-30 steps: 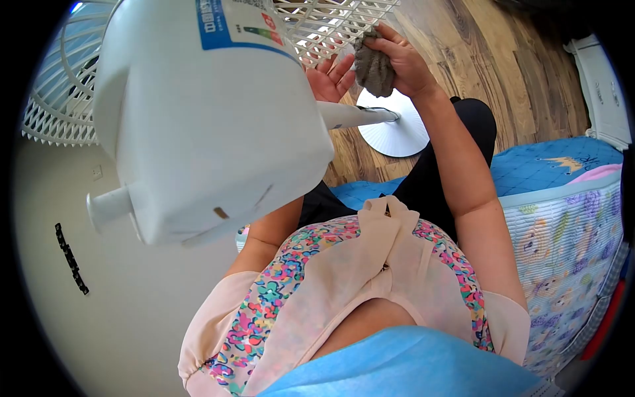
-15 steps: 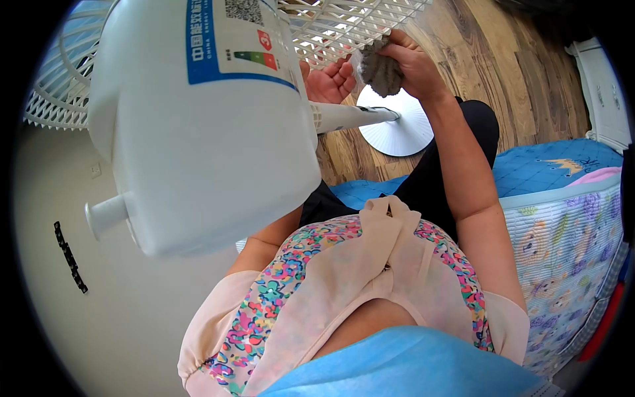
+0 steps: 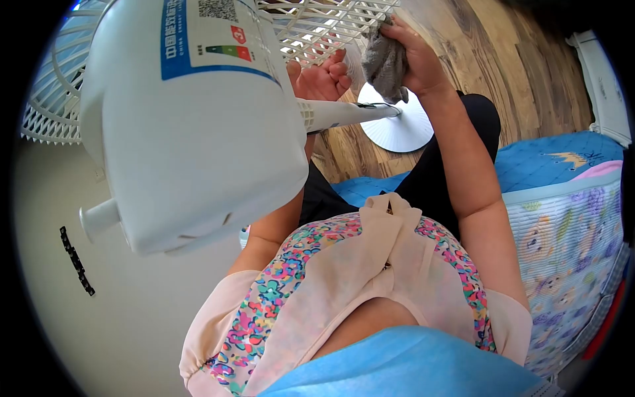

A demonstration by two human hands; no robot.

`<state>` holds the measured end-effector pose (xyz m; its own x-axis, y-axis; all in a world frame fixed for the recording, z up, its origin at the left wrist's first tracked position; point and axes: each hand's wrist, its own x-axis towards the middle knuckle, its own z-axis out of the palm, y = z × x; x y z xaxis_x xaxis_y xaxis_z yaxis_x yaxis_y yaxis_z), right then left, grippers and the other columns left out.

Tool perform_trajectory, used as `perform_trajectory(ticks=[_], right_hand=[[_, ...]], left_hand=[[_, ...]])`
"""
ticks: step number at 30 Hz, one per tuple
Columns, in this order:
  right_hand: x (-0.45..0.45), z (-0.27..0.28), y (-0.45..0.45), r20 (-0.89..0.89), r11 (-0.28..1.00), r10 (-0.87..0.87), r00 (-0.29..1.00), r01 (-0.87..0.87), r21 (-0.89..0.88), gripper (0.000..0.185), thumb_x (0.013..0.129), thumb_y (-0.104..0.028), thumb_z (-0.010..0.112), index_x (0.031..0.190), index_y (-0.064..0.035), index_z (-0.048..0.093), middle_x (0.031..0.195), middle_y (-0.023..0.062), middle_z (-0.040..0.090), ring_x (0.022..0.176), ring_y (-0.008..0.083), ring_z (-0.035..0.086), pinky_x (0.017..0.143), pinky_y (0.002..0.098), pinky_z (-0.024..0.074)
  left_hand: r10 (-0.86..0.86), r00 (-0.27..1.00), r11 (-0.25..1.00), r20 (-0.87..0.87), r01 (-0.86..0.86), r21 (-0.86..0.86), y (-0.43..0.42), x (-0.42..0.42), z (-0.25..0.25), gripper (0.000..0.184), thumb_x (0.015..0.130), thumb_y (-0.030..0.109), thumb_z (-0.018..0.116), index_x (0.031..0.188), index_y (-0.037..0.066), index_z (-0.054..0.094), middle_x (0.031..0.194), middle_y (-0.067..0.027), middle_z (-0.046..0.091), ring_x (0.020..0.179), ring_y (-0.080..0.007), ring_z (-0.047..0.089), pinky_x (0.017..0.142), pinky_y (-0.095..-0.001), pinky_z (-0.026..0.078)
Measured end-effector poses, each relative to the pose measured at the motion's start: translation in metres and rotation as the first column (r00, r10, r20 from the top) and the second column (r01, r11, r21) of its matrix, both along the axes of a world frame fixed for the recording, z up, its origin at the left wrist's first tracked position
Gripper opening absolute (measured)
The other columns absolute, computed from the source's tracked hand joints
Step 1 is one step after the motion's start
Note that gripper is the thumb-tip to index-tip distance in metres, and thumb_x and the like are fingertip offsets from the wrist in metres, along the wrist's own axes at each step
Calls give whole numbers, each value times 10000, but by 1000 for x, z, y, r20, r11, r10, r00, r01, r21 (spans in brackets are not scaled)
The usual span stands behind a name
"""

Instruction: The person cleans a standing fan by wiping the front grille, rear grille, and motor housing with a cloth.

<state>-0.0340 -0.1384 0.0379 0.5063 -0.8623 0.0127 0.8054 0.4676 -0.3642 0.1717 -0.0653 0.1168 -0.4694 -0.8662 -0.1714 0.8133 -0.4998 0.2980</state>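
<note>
A white standing fan shows its motor housing [image 3: 198, 132] close to the camera, with its slatted grille [image 3: 317, 30] behind. My right hand [image 3: 420, 59] holds a crumpled grey-brown cloth [image 3: 385, 63] at the grille's right edge. My left hand [image 3: 321, 79] is below the grille, palm up, with its fingers curled but apart and nothing seen in them. The housing hides part of that hand and its wrist. The fan's pole [image 3: 340, 114] runs right to a round white base [image 3: 400, 126] on the floor.
Wood flooring [image 3: 529, 79] lies beyond my knees. A blue quilted cover [image 3: 529, 165] and a patterned light quilt [image 3: 562, 245] are at the right. A white cabinet [image 3: 602, 89] stands at the far right. On the left is a pale wall [image 3: 145, 317] with a black strip [image 3: 77, 261].
The fan housing has shifted left and turned a little, showing more of its label. The cloth hangs longer from my right hand. My left hand has moved slightly left with the fan.
</note>
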Motion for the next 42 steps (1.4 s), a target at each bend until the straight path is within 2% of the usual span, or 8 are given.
perform_trajectory(ticks=[9, 14, 17, 25, 32, 38, 40, 42], right_hand=[[1, -6, -1, -114, 994, -31, 993, 19, -109, 356, 989, -116, 539, 1333, -22, 536, 1129, 64, 680, 986, 122, 677, 856, 270, 567], [-1, -4, 1, -123, 999, -41, 991, 37, -34, 363, 984, -103, 531, 1338, -24, 535, 1134, 69, 678, 993, 134, 675, 863, 278, 565], [-10, 2, 0, -39, 972, 61, 997, -68, -224, 375, 987, -95, 499, 1355, -33, 520, 1148, 74, 671, 1020, 147, 669, 881, 293, 563], [2, 10, 6, 136, 999, 35, 990, -37, 16, 351, 983, -93, 507, 1327, -43, 547, 1127, 74, 687, 984, 138, 698, 844, 289, 600], [-9, 1, 2, 28, 996, 79, 997, -78, -36, 318, 966, -102, 458, 1268, -27, 520, 1089, 96, 652, 977, 182, 664, 904, 328, 549], [-6, 3, 9, 33, 895, 236, 971, -204, -396, 326, 914, -96, 423, 1189, -24, 583, 1090, 86, 671, 944, 163, 674, 867, 313, 576], [-6, 11, 13, 103, 958, 257, 961, -239, -157, 327, 895, -109, 422, 1162, -21, 589, 1079, 85, 667, 952, 169, 665, 874, 324, 570], [-4, -2, 2, 186, 963, 247, 951, -221, -153, 310, 929, -111, 426, 1177, -25, 591, 1078, 81, 672, 946, 174, 672, 874, 331, 573]], left_hand=[[0, 1000, 999, 6, 0, -50, 4, 2, -5, 657, 928, 374, 676, 1324, -98, 447, 1243, -158, 567, 1018, -234, 568, 952, -413, 478], [75, 964, 997, 254, -72, -20, 3, 2, -4, 704, 886, 386, 756, 1313, -64, 424, 1233, -97, 508, 942, -160, 532, 909, -366, 494], [124, 927, 992, 355, -115, -45, 5, -1, -4, 694, 892, 400, 749, 1304, -66, 441, 1221, -101, 518, 929, -153, 532, 919, -371, 495], [121, 943, 992, 309, -104, -71, 1, -10, -9, 610, 915, 402, 722, 1245, -59, 499, 1193, -99, 531, 872, -148, 550, 906, -382, 518], [167, 898, 984, 407, -129, -120, 5, -16, 5, 598, 919, 418, 712, 1216, -64, 518, 1171, -91, 542, 873, -145, 563, 935, -382, 539], [125, 914, 992, 387, -112, -58, -1, -15, -1, 599, 919, 412, 714, 1226, -64, 519, 1173, -90, 556, 852, -142, 560, 936, -373, 538], [123, 884, 992, 452, -120, -35, 0, -18, 1, 607, 913, 413, 721, 1228, -65, 518, 1170, -89, 561, 845, -141, 559, 930, -371, 538], [122, 928, 992, 351, -103, -72, 1, -18, -2, 619, 902, 415, 734, 1231, -63, 519, 1166, -86, 570, 843, -143, 563, 909, -368, 541]])
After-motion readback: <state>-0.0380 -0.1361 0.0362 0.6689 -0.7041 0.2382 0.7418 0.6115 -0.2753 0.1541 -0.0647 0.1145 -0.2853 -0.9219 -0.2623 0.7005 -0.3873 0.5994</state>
